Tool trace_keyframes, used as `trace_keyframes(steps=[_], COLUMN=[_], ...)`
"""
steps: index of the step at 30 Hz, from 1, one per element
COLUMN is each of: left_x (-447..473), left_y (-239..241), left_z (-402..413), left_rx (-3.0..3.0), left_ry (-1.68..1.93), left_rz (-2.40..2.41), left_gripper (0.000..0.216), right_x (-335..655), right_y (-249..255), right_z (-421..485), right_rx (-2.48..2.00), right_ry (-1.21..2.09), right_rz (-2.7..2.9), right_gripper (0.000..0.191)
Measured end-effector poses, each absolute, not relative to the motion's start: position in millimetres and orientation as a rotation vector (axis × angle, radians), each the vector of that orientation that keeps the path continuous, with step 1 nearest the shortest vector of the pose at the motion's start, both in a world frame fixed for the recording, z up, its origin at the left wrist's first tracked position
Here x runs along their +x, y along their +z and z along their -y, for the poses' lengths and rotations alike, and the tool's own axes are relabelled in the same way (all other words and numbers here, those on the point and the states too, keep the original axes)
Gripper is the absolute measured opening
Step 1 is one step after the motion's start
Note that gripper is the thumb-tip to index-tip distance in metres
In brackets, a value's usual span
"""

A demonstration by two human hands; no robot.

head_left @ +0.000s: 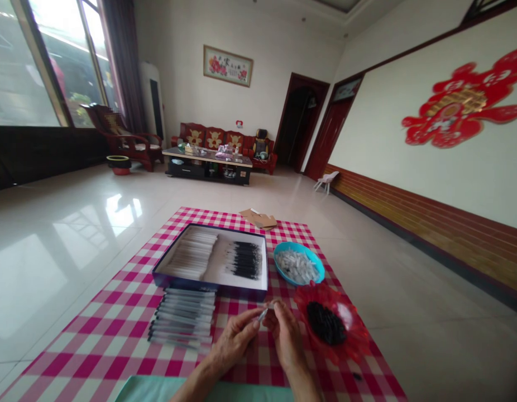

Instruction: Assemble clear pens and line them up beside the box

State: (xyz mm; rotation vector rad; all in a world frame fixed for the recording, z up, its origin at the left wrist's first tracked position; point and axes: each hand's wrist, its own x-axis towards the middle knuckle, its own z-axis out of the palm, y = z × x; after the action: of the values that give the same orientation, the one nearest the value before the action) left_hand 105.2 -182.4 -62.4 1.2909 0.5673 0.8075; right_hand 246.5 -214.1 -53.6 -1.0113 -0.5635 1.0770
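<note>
My left hand (pixel 235 336) and my right hand (pixel 287 334) meet above the checked cloth, fingertips pinched together. Between them is a small clear plastic piece (pixel 263 314), partly hidden by the fingers. Left of my hands lies a row of clear pen barrels (pixel 183 315) with dark ends. Behind it, a shallow box (pixel 212 291) holds whitish slender tubes (pixel 194 252) on its left and thin black pen refills (pixel 247 259) on its right. Beyond my right hand is a red flower-shaped bowl (pixel 355 329) with small black parts (pixel 325 322).
A blue bowl (pixel 321 279) of small clear pieces (pixel 298 265) stands behind the red one. Brown cardboard (pixel 258 219) lies at the table's far edge. One black piece (pixel 357 377) rests on the cloth at right. Pale green cloth (pixel 158 388) lies at the near edge.
</note>
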Motion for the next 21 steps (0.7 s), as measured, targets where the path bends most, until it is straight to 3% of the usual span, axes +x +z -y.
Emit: trace_keyframes(steps=[12, 21], left_x=[109.4, 110.7], left_y=[-75.7, -71.8], left_z=[180.6, 182.1], left_rx=[1.306, 1.308], left_ry=[0.807, 0.788], left_rz=[-0.551, -0.580], left_gripper=[0.055, 0.064], right_x=[249.6, 250.2], right_y=[-52.6, -40.6], right_z=[217.4, 222.5], right_rx=[-1.189, -1.301], right_ry=[0.973, 0.883], right_rz=[0.681, 0.815], right_gripper=[0.038, 0.039])
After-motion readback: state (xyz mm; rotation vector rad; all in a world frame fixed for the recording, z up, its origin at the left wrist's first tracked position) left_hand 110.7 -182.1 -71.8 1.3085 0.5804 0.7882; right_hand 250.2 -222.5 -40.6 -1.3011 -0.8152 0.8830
